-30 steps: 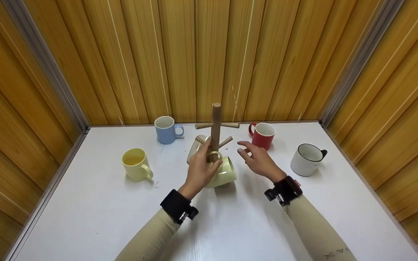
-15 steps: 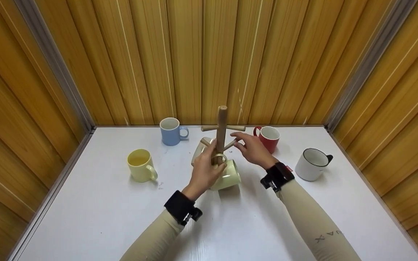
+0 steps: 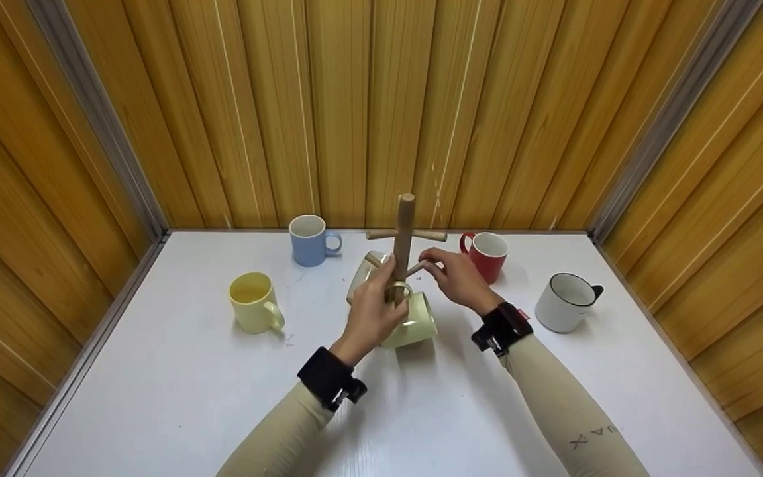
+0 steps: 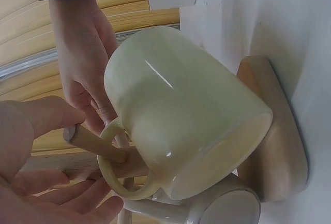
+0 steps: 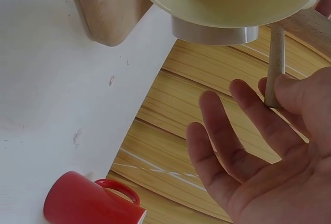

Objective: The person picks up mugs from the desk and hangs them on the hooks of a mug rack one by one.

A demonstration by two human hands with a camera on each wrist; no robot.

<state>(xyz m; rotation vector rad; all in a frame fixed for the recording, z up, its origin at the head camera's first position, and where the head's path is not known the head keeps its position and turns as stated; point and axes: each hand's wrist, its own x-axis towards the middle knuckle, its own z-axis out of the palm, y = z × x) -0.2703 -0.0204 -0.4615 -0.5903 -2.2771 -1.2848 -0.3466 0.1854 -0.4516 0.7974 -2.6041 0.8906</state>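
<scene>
Pale green mug hangs near the centre of the head view, its handle looped over a low peg of the wooden mug tree, mouth tilted down toward the round base. In front of it, nearest to me, two beige sleeves come up from the lower edge of the frame, each with a black wrist band. Left hand sits against the mug and the post; in the left wrist view its thumb presses the tip of the peg and the fingers look relaxed, not curled round anything. Right hand is on the other side of the post with fingers spread and loose, fingertips touching a thin peg. A cream mug hangs behind, on the far side of the tree.

I judge the green mug glazed ceramic: stiff, rather heavy, slippery, and it would chip if it falls on the white table. Best hold is round the body, or by the handle.

Further away stand a yellow mug at the left, a white mug at the right, then a blue mug and a red mug near the wooden wall
</scene>
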